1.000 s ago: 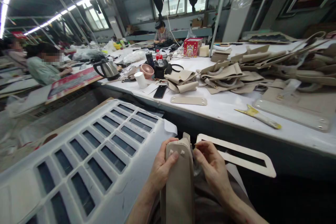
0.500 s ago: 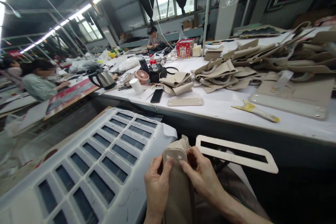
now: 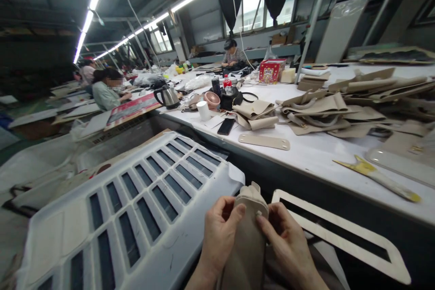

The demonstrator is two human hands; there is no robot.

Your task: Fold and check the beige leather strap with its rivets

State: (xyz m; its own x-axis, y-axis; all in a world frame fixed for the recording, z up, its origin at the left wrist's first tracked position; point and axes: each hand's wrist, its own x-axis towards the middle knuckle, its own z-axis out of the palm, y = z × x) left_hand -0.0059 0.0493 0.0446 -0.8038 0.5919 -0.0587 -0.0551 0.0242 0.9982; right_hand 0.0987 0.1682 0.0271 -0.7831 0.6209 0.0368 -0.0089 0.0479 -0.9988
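Both hands grip a beige leather piece [image 3: 246,240] upright at 6 o'clock, low centre. Left hand [image 3: 219,235] & right hand [image 3: 287,244] have thumbs w/ fingers clamped on its rounded top, by small studs. White slatted crate [image 3: 136,204] at 9 o'clock; beige cut-out frame [image 3: 340,231] at 3. Step looks like pressing the top fittings home; next likely needs firm, even thumb pressure.
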